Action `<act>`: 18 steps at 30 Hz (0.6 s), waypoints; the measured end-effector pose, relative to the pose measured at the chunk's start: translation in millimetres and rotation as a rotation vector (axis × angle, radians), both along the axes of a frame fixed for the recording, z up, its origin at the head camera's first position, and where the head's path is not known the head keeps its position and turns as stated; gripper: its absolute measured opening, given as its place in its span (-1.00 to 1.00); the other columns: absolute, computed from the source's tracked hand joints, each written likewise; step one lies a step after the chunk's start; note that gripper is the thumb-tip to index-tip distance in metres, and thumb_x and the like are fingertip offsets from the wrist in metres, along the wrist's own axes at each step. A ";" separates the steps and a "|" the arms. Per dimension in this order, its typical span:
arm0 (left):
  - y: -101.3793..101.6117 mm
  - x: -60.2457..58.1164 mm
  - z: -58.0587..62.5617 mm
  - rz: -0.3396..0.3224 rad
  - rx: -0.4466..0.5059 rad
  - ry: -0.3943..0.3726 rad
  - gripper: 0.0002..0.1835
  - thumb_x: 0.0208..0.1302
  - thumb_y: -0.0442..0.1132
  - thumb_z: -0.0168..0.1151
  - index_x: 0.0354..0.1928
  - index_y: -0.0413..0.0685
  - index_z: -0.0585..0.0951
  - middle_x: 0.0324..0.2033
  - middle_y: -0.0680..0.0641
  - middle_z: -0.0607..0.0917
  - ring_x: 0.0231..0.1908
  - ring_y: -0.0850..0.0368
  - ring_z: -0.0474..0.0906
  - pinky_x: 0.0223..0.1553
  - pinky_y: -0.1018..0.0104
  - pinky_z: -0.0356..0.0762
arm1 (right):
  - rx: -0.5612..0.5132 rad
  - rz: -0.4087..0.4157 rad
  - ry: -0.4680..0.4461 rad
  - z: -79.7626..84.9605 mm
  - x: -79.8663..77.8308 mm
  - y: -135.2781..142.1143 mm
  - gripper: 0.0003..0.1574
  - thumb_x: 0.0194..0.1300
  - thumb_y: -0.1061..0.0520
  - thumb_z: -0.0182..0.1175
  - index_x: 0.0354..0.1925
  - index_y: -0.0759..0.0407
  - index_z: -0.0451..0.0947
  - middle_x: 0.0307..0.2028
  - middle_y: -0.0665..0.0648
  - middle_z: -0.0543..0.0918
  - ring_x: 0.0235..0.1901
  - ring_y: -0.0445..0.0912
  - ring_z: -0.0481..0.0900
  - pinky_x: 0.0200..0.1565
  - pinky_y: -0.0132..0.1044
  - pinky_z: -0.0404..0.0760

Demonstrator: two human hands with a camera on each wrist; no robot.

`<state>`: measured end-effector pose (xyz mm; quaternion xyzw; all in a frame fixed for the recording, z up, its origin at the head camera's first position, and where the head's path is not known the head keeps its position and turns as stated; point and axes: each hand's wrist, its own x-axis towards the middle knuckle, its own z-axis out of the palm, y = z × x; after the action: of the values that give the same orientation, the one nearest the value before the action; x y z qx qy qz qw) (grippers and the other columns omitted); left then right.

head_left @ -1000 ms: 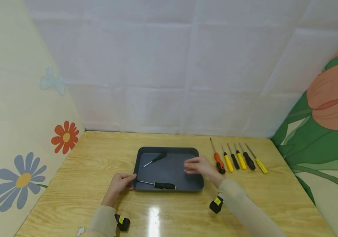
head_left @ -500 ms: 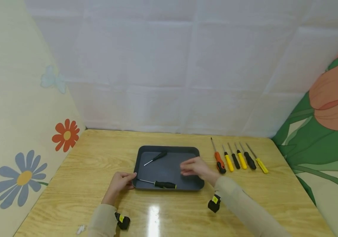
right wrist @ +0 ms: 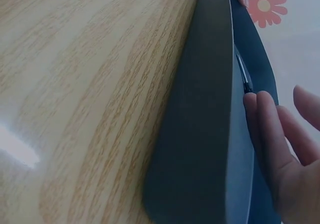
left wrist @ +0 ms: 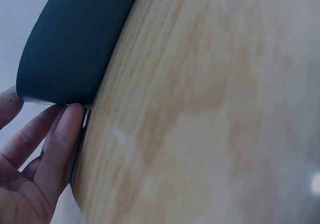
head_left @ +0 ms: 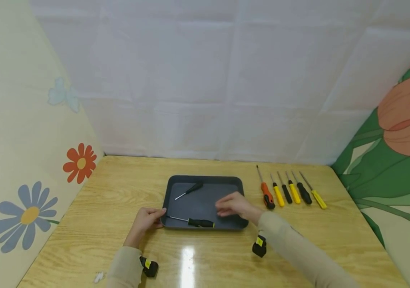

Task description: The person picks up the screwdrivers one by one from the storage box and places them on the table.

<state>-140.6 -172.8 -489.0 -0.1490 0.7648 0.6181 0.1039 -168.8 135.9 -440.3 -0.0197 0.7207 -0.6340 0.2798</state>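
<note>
A dark grey tray (head_left: 205,204) sits on the wooden table, with two screwdrivers in it. The small black screwdriver (head_left: 189,191) lies slanted near the back left, and the larger black-and-yellow screwdriver (head_left: 200,223) lies along the front wall. At the tray's left edge, my left hand (head_left: 148,220) pinches the rim, thumb on top and fingers against the outside, as the left wrist view (left wrist: 42,159) also shows. My right hand (head_left: 235,206) hovers over the right half of the tray. Its fingers (right wrist: 272,134) are extended and hold nothing.
Several screwdrivers stand in a row right of the tray, lying side by side: an orange one (head_left: 267,197) is nearest it and a yellow one (head_left: 319,199) farthest. A small white scrap (head_left: 99,277) lies at the front left. A white cloth wall (head_left: 169,92) rises behind the table.
My right hand has drifted slightly left over the tray, toward its middle. The left hand keeps its grip on the rim, and the screwdrivers have stayed put.
</note>
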 end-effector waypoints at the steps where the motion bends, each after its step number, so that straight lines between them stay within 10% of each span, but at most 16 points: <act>1: -0.3 -0.1 -0.2 -0.002 0.001 -0.001 -0.73 0.16 -0.30 0.23 -0.29 -0.48 0.62 -0.57 -0.07 0.60 -0.57 0.17 0.51 -0.49 0.27 0.63 | 0.009 0.003 -0.005 0.5 -0.1 -0.6 -0.60 0.19 0.35 0.15 -0.05 0.62 0.42 -0.22 0.45 0.58 -0.33 0.07 0.65 -0.23 -0.12 0.63; 18: -0.8 -0.7 -0.3 -0.011 -0.011 -0.005 -0.73 0.17 -0.28 0.22 -0.29 -0.47 0.62 -0.57 -0.07 0.60 -0.59 0.16 0.51 -0.49 0.27 0.63 | 0.114 0.065 -0.047 -3.1 0.9 -8.7 -0.69 0.15 0.30 0.21 -0.16 0.53 0.53 -0.39 0.30 0.63 -0.44 0.04 0.65 -0.30 -0.15 0.65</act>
<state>-141.4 -173.6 -489.2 -0.1470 0.7688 0.6128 0.1086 -167.9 127.2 -443.4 -0.0124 0.7477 -0.5829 0.3178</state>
